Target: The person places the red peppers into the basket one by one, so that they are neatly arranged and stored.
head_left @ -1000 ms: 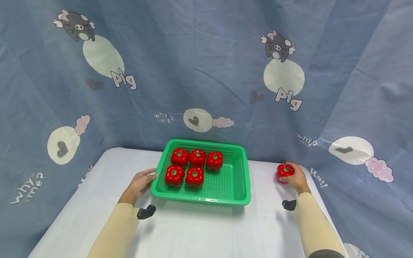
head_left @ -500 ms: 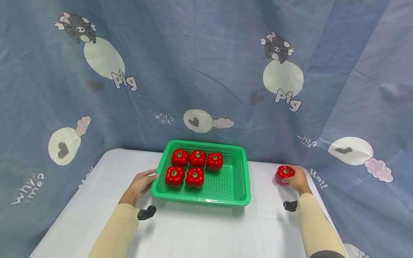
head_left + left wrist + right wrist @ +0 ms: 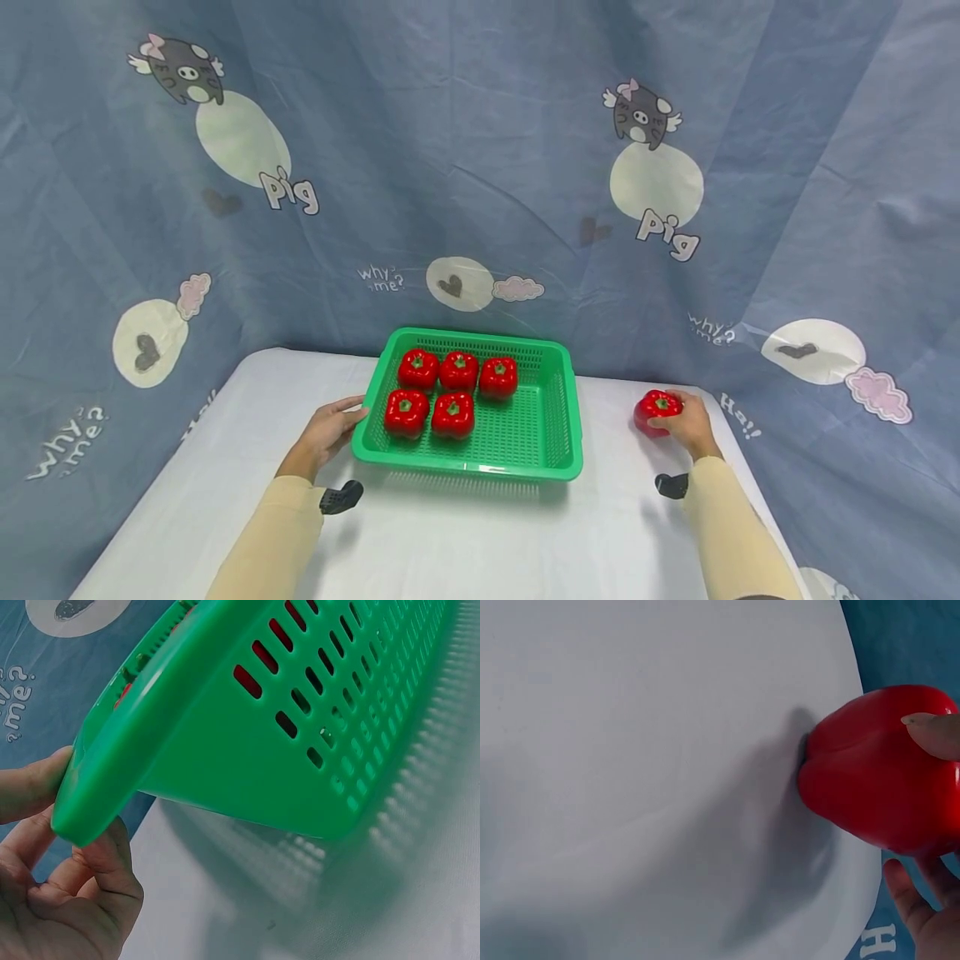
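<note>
A green plastic basket (image 3: pixel 480 469) stands mid-table with several red bell peppers (image 3: pixel 453 414) in its left and back parts. At its left end my left hand (image 3: pixel 327 429) pinches the rim; the left wrist view has the thumb above the rim (image 3: pixel 97 787) and curled fingers beneath it. Far to the right, my right hand (image 3: pixel 692 427) holds another red bell pepper (image 3: pixel 654 414), its green stem facing up. In the right wrist view the thumb lies across this pepper (image 3: pixel 877 772), fingers on the other side, and its lower end is close over the white tabletop.
The table has a white cover (image 3: pixel 487 542) with rounded back corners. A blue printed curtain (image 3: pixel 480 167) hangs right behind it and down both sides. White table surface lies between the basket and the right hand.
The right hand and its pepper have shifted slightly left and toward me, the pepper tilting a little. The left hand stays at the basket rim, and the basket has not moved.
</note>
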`<act>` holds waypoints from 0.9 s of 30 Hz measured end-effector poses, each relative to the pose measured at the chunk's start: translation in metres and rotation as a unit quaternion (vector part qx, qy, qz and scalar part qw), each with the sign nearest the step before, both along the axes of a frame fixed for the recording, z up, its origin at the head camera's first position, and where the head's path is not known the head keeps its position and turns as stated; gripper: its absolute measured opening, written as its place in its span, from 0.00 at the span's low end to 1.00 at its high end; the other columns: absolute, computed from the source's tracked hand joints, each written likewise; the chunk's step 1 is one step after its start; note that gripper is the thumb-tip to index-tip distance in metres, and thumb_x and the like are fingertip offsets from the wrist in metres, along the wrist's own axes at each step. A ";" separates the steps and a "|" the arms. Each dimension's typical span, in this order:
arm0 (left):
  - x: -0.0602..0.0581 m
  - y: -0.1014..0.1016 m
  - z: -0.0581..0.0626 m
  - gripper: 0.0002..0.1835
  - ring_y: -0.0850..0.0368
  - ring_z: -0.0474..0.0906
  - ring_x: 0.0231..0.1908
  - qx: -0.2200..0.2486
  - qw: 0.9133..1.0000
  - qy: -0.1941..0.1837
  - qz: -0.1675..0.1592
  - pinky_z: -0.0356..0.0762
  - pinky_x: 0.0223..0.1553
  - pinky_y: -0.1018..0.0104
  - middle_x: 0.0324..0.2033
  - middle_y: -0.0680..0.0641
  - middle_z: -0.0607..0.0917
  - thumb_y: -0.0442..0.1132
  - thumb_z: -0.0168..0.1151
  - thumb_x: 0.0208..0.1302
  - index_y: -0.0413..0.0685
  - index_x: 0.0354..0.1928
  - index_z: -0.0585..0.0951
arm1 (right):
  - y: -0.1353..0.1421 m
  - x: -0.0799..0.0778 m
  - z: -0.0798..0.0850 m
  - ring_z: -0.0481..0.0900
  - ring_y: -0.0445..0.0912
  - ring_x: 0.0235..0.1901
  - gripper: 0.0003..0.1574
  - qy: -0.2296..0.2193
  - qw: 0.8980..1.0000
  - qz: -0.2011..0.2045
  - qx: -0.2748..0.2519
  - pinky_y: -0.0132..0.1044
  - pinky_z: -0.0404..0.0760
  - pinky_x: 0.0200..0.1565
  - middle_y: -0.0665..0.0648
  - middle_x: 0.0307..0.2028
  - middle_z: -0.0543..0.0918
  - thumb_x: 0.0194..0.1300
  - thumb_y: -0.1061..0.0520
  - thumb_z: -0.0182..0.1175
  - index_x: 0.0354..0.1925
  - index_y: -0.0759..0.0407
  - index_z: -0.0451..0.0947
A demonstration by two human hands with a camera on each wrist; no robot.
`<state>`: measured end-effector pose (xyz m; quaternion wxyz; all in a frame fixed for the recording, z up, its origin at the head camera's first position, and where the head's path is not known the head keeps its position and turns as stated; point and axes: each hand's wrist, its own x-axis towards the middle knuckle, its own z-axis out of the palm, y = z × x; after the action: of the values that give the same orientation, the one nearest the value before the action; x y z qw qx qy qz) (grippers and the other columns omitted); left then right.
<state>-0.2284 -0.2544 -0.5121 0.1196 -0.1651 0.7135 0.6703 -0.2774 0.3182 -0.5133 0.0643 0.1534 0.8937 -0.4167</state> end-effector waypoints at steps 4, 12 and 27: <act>-0.001 0.001 -0.001 0.27 0.66 0.80 0.37 0.002 1.000 -0.002 0.001 0.80 0.42 0.71 0.47 0.48 0.82 0.36 0.57 0.70 0.35 0.68 0.65 | -0.005 0.001 -0.001 0.52 0.70 0.64 0.51 -0.002 1.000 -0.006 0.001 0.64 0.63 0.62 0.75 0.66 0.55 0.57 0.61 0.68 0.70 0.69 0.52; -0.002 0.000 -0.002 0.28 0.66 0.79 0.38 -0.002 1.000 -0.006 0.003 0.80 0.43 0.71 0.50 0.46 0.81 0.37 0.57 0.70 0.37 0.68 0.65 | -0.020 0.002 0.000 0.52 0.70 0.65 0.50 0.002 1.000 -0.014 -0.006 0.64 0.65 0.62 0.75 0.66 0.55 0.57 0.61 0.67 0.71 0.68 0.52; -0.002 0.000 -0.002 0.28 0.66 0.79 0.36 0.008 1.000 -0.002 0.001 0.80 0.39 0.73 0.40 0.54 0.82 0.36 0.57 0.70 0.34 0.68 0.64 | -0.035 0.004 -0.003 0.53 0.70 0.65 0.50 0.005 1.000 0.009 -0.015 0.63 0.65 0.61 0.75 0.66 0.55 0.58 0.59 0.67 0.71 0.68 0.53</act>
<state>-0.2307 -0.2548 -0.5137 0.1214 -0.1659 0.7081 0.6755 -0.2732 0.2836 -0.5159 0.0656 0.1424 0.8891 -0.4300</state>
